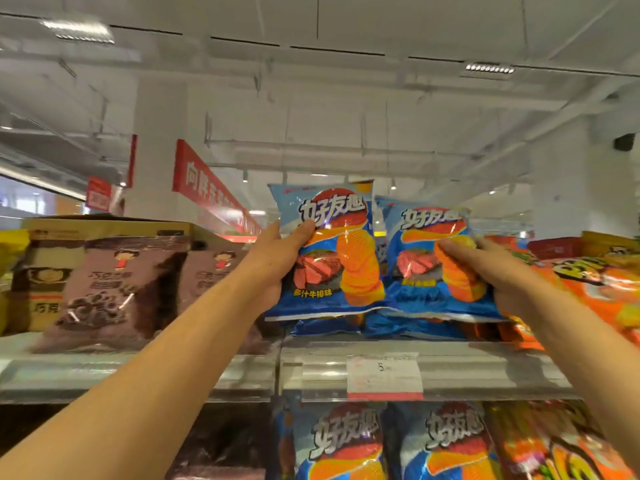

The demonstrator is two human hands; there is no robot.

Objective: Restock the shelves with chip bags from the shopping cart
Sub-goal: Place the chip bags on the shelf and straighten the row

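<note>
Two blue chip bags held up at the top shelf

The person has both arms stretched up to the top shelf (450,372), a blue bag in each hand. The left hand (277,261) grips the left bag (329,251) along its left edge, thumb curled over the front just under the big lettering, the other fingers hidden behind. The right hand (498,268) grips the right bag (429,258) from its right side, thumb pressed on the front over the printed chips, the rest of the fingers out of sight behind it.

Both bags stand upright, long axis vertical, printed faces turned out toward the aisle, top seams up. They sit side by side with their inner edges overlapping, the left one a little higher. Their bottom seams hang just above more blue bags (398,325) lying on the shelf behind the clear rail, right over the price tag (384,375).

To the left on the same shelf stand brown bags (114,289); to the right, orange bags (595,289). The shelf below holds more upright blue bags (391,445) of the same print
</note>
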